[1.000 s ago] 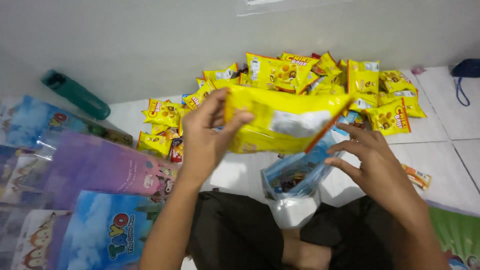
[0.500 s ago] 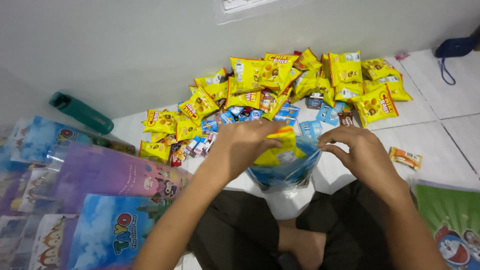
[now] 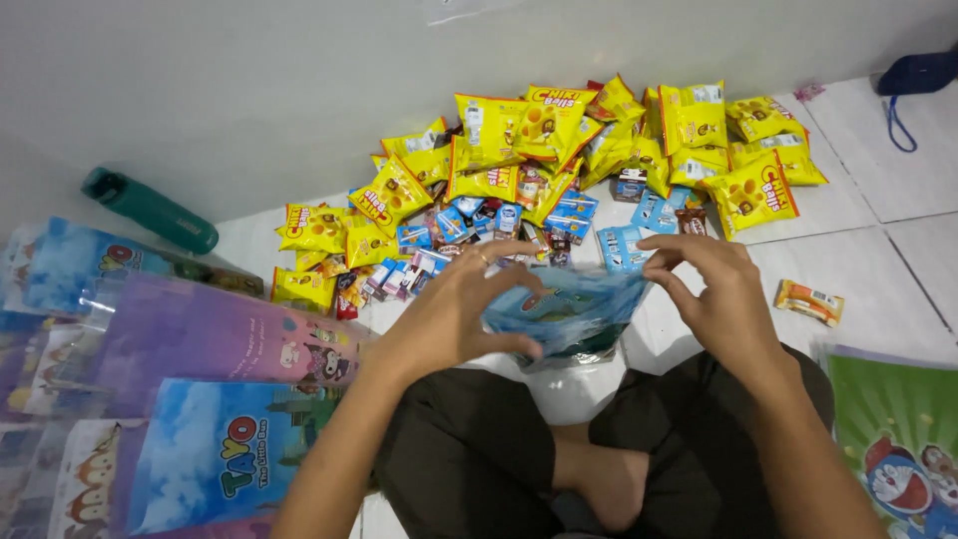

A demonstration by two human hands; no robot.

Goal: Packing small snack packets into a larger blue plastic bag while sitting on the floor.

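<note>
I sit cross-legged on a white tiled floor. Both hands hold a clear blue-printed plastic bag (image 3: 569,314) over my lap. My left hand (image 3: 454,314) grips its left side, thumb underneath. My right hand (image 3: 714,299) pinches its right top edge. A yellow snack packet inside the bag is no longer visible. Beyond the bag lies a heap of yellow snack packets (image 3: 559,140) mixed with small blue and red sweets packets (image 3: 469,235).
Printed gift bags, purple (image 3: 200,334) and blue (image 3: 215,454), lie at my left. A green bottle (image 3: 150,210) rests by the wall. A green printed bag (image 3: 898,439) sits at right, a small orange wrapper (image 3: 810,301) near it. A dark blue strap item (image 3: 913,75) lies far right.
The yellow snack packet held up by my left hand went down into the blue bag and out of sight. Both hands now hold the bag's top.
</note>
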